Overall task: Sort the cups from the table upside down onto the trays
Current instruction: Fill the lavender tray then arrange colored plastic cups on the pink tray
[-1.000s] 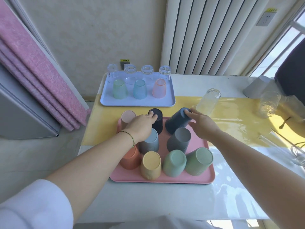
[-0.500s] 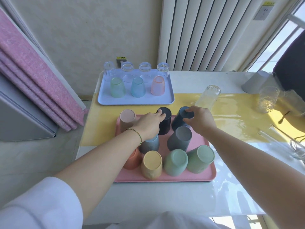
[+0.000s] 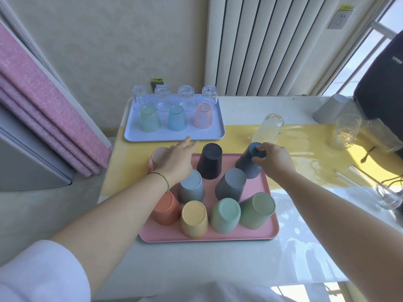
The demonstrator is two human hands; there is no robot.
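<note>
Centre right: grips the tilted dark-blue ribbed cup (image 3: 247,165) by its upturned base with the right hand (image 3: 272,159), at the pink tray's (image 3: 218,235) upper-right corner, presumably to seat it rim-down. Centre left: holds the left hand (image 3: 176,158) released, fingers straight, beside the black cup (image 3: 210,161).

Far beyond the left hand (image 3: 176,162) rises a beige textured wall (image 3: 109,51). Beyond the right hand (image 3: 274,160) is a white ribbed panel (image 3: 261,44), with a socket (image 3: 340,17) beside it. Further right, a window (image 3: 388,51) gives bright daylight. Left of the left hand, pink cloth (image 3: 43,110) slants in folds above a pale floor (image 3: 43,214).
</note>
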